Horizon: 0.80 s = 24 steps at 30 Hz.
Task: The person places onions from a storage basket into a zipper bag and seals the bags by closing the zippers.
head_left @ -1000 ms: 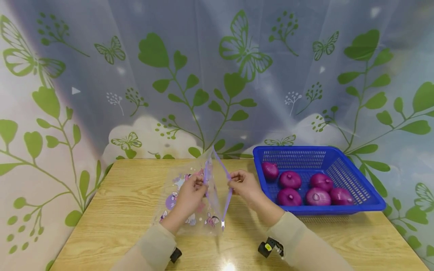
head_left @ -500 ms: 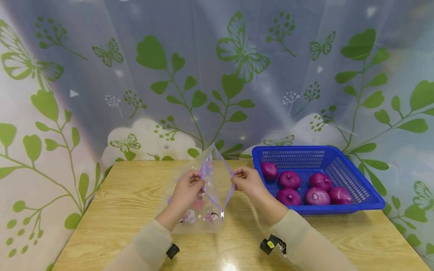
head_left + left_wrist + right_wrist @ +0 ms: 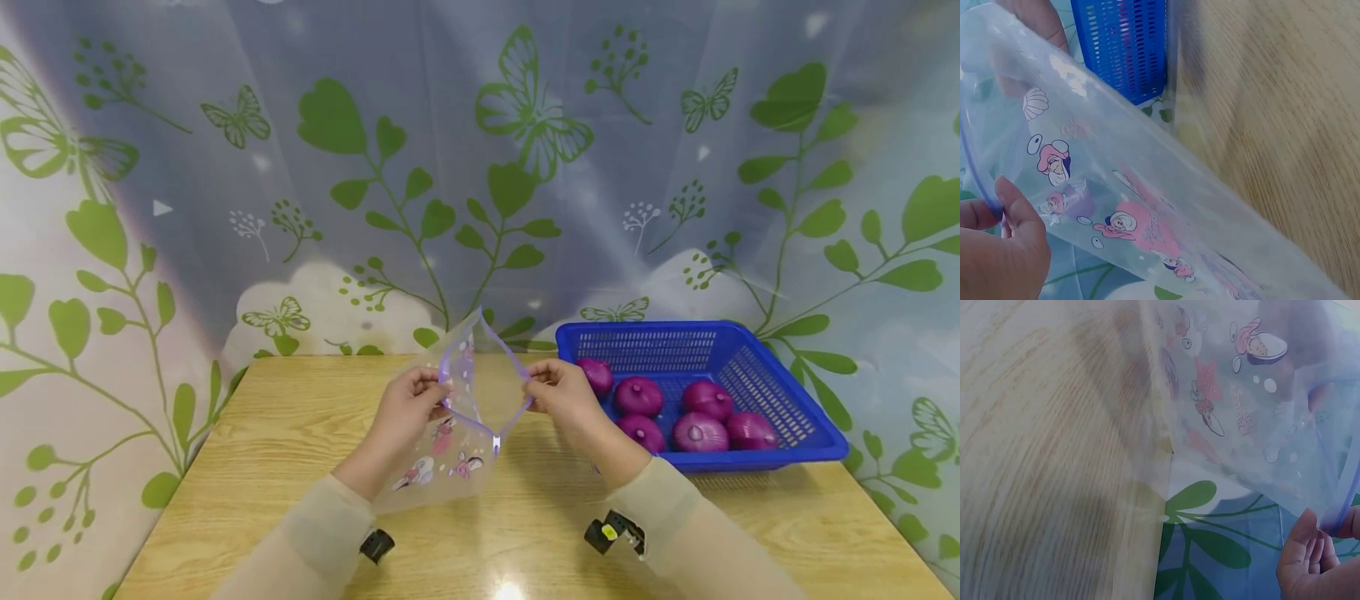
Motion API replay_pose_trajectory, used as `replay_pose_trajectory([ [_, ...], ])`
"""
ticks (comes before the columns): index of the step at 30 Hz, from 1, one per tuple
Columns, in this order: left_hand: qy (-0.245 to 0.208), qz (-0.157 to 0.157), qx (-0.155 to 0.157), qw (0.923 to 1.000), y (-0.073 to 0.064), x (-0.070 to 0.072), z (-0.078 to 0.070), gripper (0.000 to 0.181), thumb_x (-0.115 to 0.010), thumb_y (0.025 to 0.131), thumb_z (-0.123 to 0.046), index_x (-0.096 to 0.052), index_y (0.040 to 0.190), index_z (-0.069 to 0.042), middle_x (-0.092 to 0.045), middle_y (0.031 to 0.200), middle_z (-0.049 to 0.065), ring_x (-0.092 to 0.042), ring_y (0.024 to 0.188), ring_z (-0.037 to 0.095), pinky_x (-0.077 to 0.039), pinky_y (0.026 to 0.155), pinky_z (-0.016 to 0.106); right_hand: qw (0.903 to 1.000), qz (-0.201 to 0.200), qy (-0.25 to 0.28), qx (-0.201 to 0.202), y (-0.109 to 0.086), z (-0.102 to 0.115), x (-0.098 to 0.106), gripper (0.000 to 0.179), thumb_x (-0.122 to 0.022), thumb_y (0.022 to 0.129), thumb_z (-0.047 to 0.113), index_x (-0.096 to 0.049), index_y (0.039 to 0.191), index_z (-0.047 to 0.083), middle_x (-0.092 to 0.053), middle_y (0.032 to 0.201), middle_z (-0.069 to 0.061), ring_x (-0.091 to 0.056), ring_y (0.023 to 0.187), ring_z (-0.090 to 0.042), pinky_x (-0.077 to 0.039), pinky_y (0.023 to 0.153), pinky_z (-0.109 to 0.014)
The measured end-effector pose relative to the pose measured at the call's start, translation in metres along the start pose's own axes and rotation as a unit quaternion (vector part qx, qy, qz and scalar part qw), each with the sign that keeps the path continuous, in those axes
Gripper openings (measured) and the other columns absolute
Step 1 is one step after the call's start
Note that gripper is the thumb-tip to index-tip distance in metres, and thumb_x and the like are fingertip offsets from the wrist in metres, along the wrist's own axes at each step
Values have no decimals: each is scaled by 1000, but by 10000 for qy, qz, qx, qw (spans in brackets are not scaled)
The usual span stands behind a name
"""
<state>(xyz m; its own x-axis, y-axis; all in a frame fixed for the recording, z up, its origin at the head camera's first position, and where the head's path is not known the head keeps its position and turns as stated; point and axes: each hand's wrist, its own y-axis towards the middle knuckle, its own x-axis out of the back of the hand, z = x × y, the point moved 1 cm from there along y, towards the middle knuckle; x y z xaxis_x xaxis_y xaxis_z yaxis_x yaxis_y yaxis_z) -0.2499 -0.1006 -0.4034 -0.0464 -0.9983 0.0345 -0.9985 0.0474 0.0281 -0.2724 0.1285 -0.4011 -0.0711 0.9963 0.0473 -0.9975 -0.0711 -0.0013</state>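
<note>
Plainly, my left hand (image 3: 400, 410) and right hand (image 3: 570, 398) pinch the clear bag (image 3: 442, 437) at opposite edges, so it gapes between them, while the purple onions (image 3: 701, 432) lie rightward in the blue basket (image 3: 780, 458), nearer my right hand.

A person's left hand (image 3: 403, 408) and right hand (image 3: 566, 400) pinch apart from each other, left forearm (image 3: 300, 533) and right forearm (image 3: 701, 521) slanting inward from the near side.

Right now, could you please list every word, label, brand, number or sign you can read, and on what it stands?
No text can be read.
Clear bag: pink squiggles among its prints, too blurred to tell if they are letters.
Black right-wrist device: yellow patch, too small to read.
</note>
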Motion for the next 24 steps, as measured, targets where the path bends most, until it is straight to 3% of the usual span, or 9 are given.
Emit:
replay_pose_trajectory([
  [7, -84, 85, 75, 9999, 1, 4, -4, 20, -54, 101, -2, -57, 117, 9, -61, 103, 22, -61, 82, 16, -58, 77, 25, 9999, 116, -117, 23, 0, 3, 9, 26, -59, 88, -9, -57, 113, -14, -57, 87, -6, -57, 76, -12, -57, 68, -23],
  [16, -144, 161, 40, 9998, 1, 8, -8, 22, -54, 100, 2, -56, 120, 9, -60, 97, 13, -60, 82, 15, -58, 76, 23, 9989, 86, -425, 204, 3, 8, 21, 22, -59, 86, -9, -61, 108, -12, -58, 86, -7, -59, 72, -13, -58, 66, -27],
  [24, -79, 224, 130, 9996, 5, 11, -9, 24, -56, 100, 0, -57, 122, 9, -62, 97, 10, -61, 81, 15, -58, 75, 22, 9982, 16, -546, 260, 4, 19, 34, 24, -58, 86, -10, -61, 110, -14, -60, 86, -9, -57, 71, -12, -54, 62, -22],
])
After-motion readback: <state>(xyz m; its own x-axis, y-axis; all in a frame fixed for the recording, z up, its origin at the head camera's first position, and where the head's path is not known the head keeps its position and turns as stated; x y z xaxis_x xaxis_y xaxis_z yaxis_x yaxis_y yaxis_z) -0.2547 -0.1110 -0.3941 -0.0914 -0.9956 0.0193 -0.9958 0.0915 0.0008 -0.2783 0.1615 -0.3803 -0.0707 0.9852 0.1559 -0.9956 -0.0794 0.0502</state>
